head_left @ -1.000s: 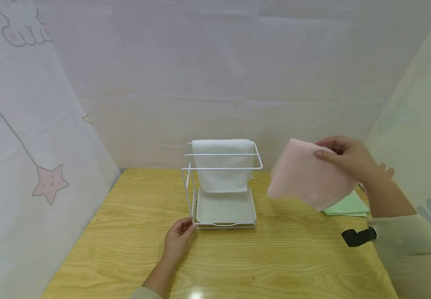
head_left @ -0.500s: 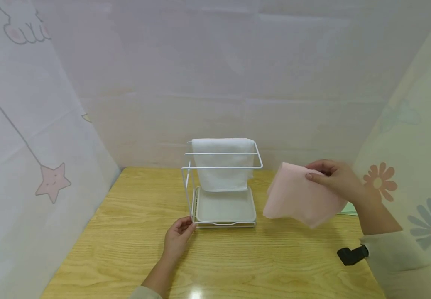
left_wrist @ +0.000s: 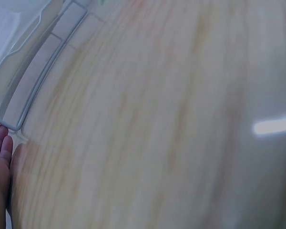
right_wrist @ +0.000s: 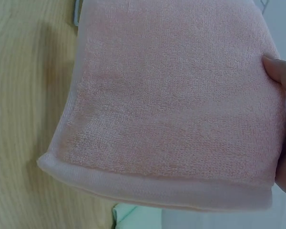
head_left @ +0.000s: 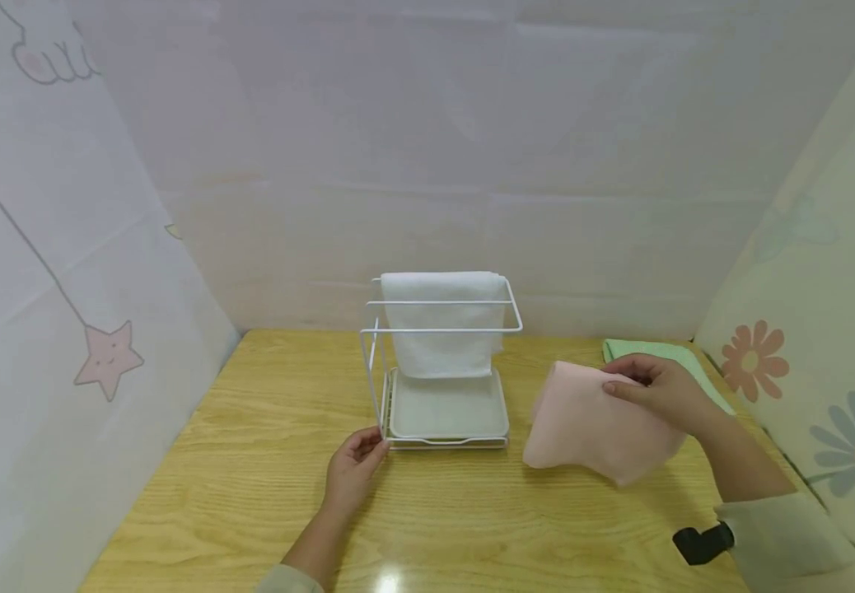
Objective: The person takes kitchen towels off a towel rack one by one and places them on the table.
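Note:
A white wire rack [head_left: 442, 330] stands on the table, with a folded white towel [head_left: 442, 346] draped over its back top bar. In its base lies a pale tray [head_left: 448, 408]. My left hand [head_left: 353, 469] grips the rack's lower front left corner between thumb and fingers; only its fingertips show at the edge of the left wrist view. To the right of the rack, my right hand [head_left: 661, 391] pinches a folded pink towel [head_left: 598, 424] by its upper edge. The towel hangs above the table, its fuzzy face filling the right wrist view [right_wrist: 176, 100].
A folded green towel [head_left: 683, 356] lies at the back right of the wooden table [head_left: 249, 494], partly behind my right hand. Printed cloth walls [head_left: 442, 165] enclose the table at the back and both sides. A black strap piece [head_left: 702, 543] sticks out from my right sleeve.
My right hand has lowered the pink towel toward the table and slightly toward me, uncovering more of the green towel. My left hand stays at the rack's corner.

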`<state>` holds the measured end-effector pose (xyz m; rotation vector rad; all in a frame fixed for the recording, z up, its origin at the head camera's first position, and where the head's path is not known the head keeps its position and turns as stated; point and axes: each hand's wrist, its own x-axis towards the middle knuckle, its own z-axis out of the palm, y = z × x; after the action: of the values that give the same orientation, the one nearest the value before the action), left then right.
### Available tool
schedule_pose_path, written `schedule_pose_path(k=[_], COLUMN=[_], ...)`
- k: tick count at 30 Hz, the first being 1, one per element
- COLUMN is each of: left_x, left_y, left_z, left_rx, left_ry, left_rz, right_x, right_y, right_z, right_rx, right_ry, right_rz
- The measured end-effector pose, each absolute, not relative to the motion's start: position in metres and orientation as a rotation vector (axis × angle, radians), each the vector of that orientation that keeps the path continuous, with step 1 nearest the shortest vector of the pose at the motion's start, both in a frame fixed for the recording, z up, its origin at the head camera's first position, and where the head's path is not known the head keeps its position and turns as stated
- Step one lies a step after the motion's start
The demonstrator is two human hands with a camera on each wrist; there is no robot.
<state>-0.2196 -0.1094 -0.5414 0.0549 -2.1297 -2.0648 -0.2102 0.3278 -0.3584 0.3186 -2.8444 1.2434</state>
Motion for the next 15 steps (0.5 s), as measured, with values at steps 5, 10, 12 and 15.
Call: schedule_pose_path(k=[5,10,12,15], left_x=[-0.220,-0.220,-0.221,-0.222], left_y=[-0.109,-0.109,-0.109,-0.109], left_z=[-0.540,-0.540,-0.541,-0.541], left_rx=[0.069,0.076,0.073,0.066], left_ry=[-2.127,-2.129,-2.132,-2.124], left_rz=[-2.081,-2.098,-2.098,-2.099], right_x=[-0.206,-0.202,-0.201,-0.203], right_y=[0.324,0.320,0.318,0.316], right_z=[-0.368,-0.372,-0.373,-0.376], right_rx=[0.402,0.477,0.518,0.574], right_ry=[-2.853,-2.870,-2.870,-2.870], right_rz=[1.272,1.338,1.370,1.372])
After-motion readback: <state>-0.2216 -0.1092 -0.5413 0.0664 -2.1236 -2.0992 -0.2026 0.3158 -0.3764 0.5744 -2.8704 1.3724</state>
